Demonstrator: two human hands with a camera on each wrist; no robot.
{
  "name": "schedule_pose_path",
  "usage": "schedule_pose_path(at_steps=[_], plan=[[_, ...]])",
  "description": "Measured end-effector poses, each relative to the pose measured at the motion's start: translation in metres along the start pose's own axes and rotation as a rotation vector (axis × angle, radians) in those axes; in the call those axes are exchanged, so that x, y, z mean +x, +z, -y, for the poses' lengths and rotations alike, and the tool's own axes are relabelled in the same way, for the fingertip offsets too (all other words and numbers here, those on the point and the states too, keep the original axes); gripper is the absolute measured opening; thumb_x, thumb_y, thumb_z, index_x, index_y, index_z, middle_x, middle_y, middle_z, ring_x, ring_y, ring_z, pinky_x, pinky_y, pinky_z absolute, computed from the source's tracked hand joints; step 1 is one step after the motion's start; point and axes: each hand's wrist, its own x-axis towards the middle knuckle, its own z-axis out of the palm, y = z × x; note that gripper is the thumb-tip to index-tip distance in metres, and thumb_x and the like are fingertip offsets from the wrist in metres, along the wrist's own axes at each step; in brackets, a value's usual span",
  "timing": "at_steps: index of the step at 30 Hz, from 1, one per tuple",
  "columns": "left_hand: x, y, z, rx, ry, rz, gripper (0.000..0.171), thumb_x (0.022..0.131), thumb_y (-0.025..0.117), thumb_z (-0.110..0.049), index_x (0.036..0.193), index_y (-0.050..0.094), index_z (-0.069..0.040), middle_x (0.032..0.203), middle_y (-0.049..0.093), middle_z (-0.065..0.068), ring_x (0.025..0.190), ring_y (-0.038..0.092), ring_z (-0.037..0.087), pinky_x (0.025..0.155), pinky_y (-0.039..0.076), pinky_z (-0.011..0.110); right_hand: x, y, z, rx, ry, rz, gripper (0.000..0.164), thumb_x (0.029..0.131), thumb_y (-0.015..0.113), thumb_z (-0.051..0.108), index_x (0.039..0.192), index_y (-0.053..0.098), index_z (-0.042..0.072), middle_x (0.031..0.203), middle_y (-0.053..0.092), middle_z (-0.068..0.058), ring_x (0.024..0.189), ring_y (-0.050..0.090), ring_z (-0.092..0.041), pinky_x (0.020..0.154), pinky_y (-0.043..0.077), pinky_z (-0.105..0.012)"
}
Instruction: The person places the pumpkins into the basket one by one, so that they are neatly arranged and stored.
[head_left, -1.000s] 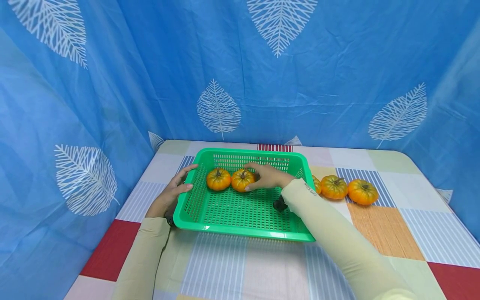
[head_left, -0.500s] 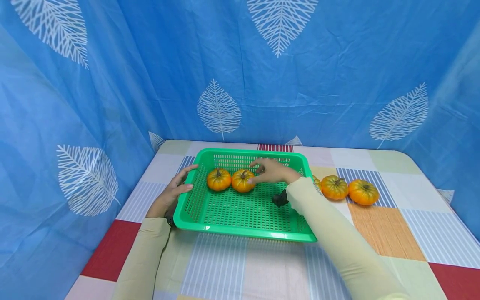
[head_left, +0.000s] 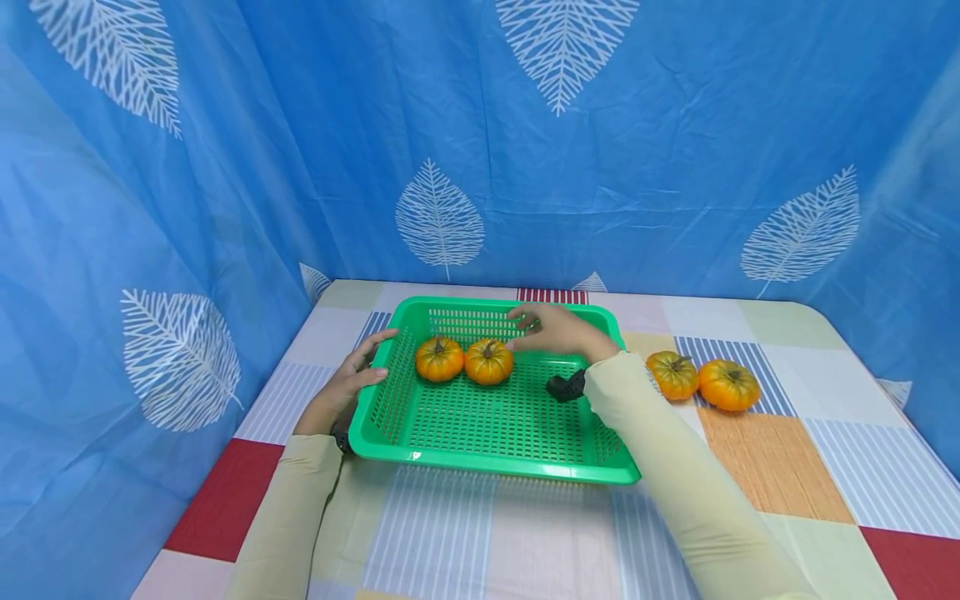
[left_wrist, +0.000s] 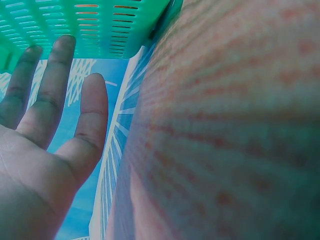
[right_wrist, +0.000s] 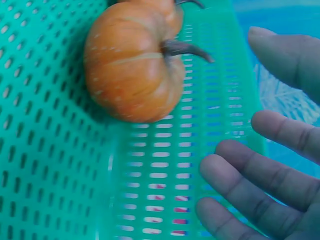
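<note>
Two small orange pumpkins sit side by side in the green basket (head_left: 487, 473), toward its back left. The right one of the pair, a ribbed pumpkin (head_left: 488, 362) with a brown stem, is nearest my right hand (head_left: 558, 328). That hand hovers over the basket's back right part, fingers spread and holding nothing; the right wrist view shows a gap between the fingers and the pumpkin (right_wrist: 132, 65). The other pumpkin (head_left: 439, 359) is beside it on the left. My left hand (head_left: 351, 382) is at the basket's left side, fingers loosely extended, fingertips right at the basket wall (left_wrist: 100, 30).
On the checked tablecloth (head_left: 780, 467) right of the basket lie two more pumpkins, a near one (head_left: 672, 375) and a farther-right one (head_left: 728, 385). My right sleeve (head_left: 675, 467) crosses the basket's right rim. Blue curtains (head_left: 645, 208) with white leaves hang behind and at the sides.
My right hand has let go of the right pumpkin in the basket and moved up and to the right. A third pumpkin outside is now hidden by the sleeve. The left hand stays put.
</note>
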Motion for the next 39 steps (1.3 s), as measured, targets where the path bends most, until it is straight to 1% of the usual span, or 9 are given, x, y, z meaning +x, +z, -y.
schedule_pose_path(at_steps=[6, 10, 15, 22, 25, 29, 33, 36, 39], plan=[[0.001, 0.000, 0.001, -0.009, 0.001, -0.003, 0.076, 0.104, 0.061, -0.028, 0.168, 0.028, -0.001, 0.168, 0.022, 0.037, 0.124, 0.056, 0.006, 0.099, 0.050, 0.026, -0.008, -0.006, 0.005, 0.021, -0.026, -0.024, 0.059, 0.103, 0.074, 0.016, 0.154, 0.053, -0.005, 0.149, 0.059, -0.030, 0.129, 0.064, -0.044, 0.107, 0.054, -0.057], [0.001, 0.001, 0.001, -0.011, 0.014, -0.001, 0.078, 0.105, 0.061, -0.028, 0.167, 0.025, 0.003, 0.165, 0.025, 0.037, 0.123, 0.057, 0.006, 0.099, 0.051, 0.025, -0.013, -0.009, 0.008, 0.022, -0.045, -0.031, 0.059, 0.103, 0.075, 0.018, 0.154, 0.054, -0.003, 0.149, 0.059, -0.030, 0.131, 0.063, -0.044, 0.109, 0.052, -0.058], [0.001, 0.001, 0.002, -0.016, 0.020, -0.003, 0.074, 0.105, 0.061, -0.028, 0.167, 0.030, -0.001, 0.164, 0.029, 0.033, 0.123, 0.057, 0.007, 0.099, 0.052, 0.025, -0.018, -0.011, 0.009, 0.050, -0.092, -0.048, 0.056, 0.103, 0.075, 0.016, 0.152, 0.056, -0.004, 0.149, 0.060, -0.030, 0.130, 0.063, -0.044, 0.110, 0.052, -0.057], [0.000, 0.001, 0.003, 0.013, 0.002, -0.008, 0.075, 0.104, 0.062, -0.031, 0.167, 0.032, -0.005, 0.169, 0.022, 0.035, 0.126, 0.054, 0.006, 0.100, 0.049, 0.027, -0.029, -0.014, 0.012, 0.165, -0.152, -0.048, 0.055, 0.102, 0.075, 0.007, 0.151, 0.054, -0.008, 0.150, 0.058, -0.031, 0.132, 0.062, -0.047, 0.110, 0.053, -0.057], [0.001, 0.000, 0.003, 0.017, 0.007, -0.010, 0.072, 0.104, 0.061, -0.030, 0.167, 0.034, -0.008, 0.170, 0.024, 0.032, 0.126, 0.053, 0.006, 0.100, 0.048, 0.027, -0.035, -0.016, 0.014, 0.205, -0.167, -0.042, 0.055, 0.102, 0.074, 0.006, 0.151, 0.054, -0.007, 0.149, 0.059, -0.028, 0.133, 0.060, -0.049, 0.110, 0.052, -0.057], [0.002, 0.000, 0.004, -0.021, 0.025, -0.003, 0.065, 0.103, 0.061, -0.026, 0.164, 0.041, -0.016, 0.159, 0.042, 0.014, 0.122, 0.056, 0.008, 0.099, 0.052, 0.025, -0.044, -0.021, 0.016, 0.241, -0.186, -0.034, 0.055, 0.101, 0.074, 0.004, 0.152, 0.054, -0.007, 0.150, 0.060, -0.024, 0.136, 0.057, -0.049, 0.112, 0.051, -0.057], [0.001, 0.000, 0.005, -0.053, 0.036, 0.002, 0.058, 0.103, 0.062, -0.025, 0.160, 0.046, -0.025, 0.147, 0.049, -0.005, 0.119, 0.059, 0.008, 0.096, 0.055, 0.023, -0.052, -0.025, 0.017, 0.265, -0.208, -0.027, 0.055, 0.102, 0.073, 0.004, 0.152, 0.054, -0.006, 0.151, 0.059, -0.023, 0.136, 0.060, -0.043, 0.114, 0.049, -0.056], [0.001, 0.000, 0.005, -0.050, 0.038, 0.000, 0.060, 0.103, 0.063, -0.025, 0.161, 0.045, -0.023, 0.146, 0.048, -0.006, 0.119, 0.059, 0.008, 0.096, 0.055, 0.023, -0.058, -0.027, 0.017, 0.285, -0.216, -0.028, 0.054, 0.102, 0.073, 0.004, 0.152, 0.055, -0.004, 0.151, 0.060, -0.021, 0.135, 0.061, -0.037, 0.115, 0.050, -0.053], [0.002, 0.000, 0.004, -0.039, 0.032, -0.005, 0.065, 0.103, 0.062, -0.026, 0.163, 0.042, -0.015, 0.151, 0.046, 0.002, 0.119, 0.058, 0.008, 0.096, 0.054, 0.023, -0.065, -0.029, 0.016, 0.297, -0.223, -0.031, 0.055, 0.101, 0.074, 0.004, 0.153, 0.055, -0.003, 0.150, 0.061, -0.018, 0.135, 0.061, -0.036, 0.113, 0.052, -0.046]])
